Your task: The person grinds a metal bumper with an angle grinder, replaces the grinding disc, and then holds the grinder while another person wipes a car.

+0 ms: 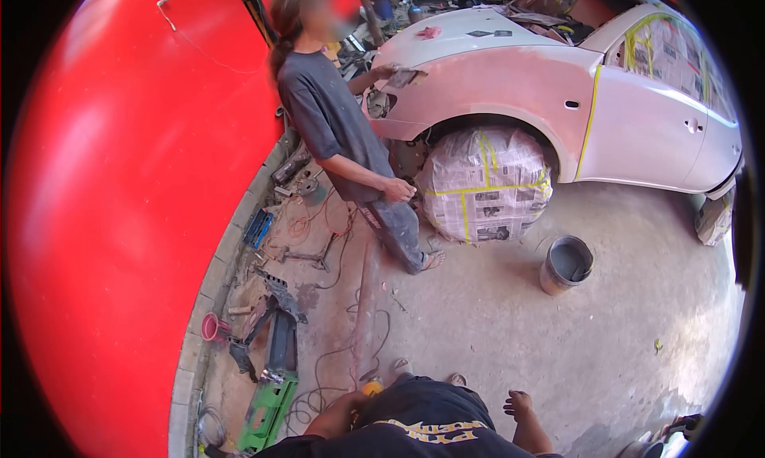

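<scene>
Well apart from the car (637, 115), whose wheel (484, 185) is already wrapped in newspaper and whose fender (510, 80) looks sanded but not yet painted, the wearer's left hand (347, 410) lies just beside a small yellow object (372, 388), its grip and the object's long axis too hidden to tell, while the right hand (519, 405) hangs loosely spread and empty.

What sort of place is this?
Likely a car body shop: a white car with a sanded pink fender, its wheel wrapped in newspaper and yellow tape, tools scattered on the concrete floor.
</scene>
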Action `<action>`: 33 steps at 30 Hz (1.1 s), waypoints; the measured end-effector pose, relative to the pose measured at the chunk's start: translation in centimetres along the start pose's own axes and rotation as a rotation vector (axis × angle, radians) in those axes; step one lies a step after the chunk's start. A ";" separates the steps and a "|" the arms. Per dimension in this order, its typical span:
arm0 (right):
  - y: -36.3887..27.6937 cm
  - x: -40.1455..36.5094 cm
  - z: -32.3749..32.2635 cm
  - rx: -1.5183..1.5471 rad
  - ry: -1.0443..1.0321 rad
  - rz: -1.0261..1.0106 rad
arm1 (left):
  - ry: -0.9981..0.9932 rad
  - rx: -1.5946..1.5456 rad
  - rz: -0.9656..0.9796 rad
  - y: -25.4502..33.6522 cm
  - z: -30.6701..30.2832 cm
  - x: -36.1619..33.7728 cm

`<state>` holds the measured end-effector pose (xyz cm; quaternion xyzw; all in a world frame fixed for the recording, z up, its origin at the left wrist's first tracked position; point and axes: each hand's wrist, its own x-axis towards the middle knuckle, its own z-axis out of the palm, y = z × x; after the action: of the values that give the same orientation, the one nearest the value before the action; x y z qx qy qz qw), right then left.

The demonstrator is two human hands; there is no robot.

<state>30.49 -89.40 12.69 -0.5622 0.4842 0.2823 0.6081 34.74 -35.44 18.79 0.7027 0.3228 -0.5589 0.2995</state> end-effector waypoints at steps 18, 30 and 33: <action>-0.3 1.0 -0.2 -0.027 -0.036 -0.009 | -0.093 -0.245 -0.030 -0.7 0.5 0.8; -0.1 1.1 -0.3 -0.009 -0.035 0.007 | -0.053 -0.256 -0.024 -0.1 0.6 0.1; 0.2 1.3 -0.3 -0.007 -0.028 0.007 | -0.042 -0.264 -0.021 0.1 0.6 -0.2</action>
<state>30.76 -89.92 11.44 -0.5587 0.4765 0.2938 0.6120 34.42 -35.98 18.83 0.6419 0.3946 -0.5291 0.3903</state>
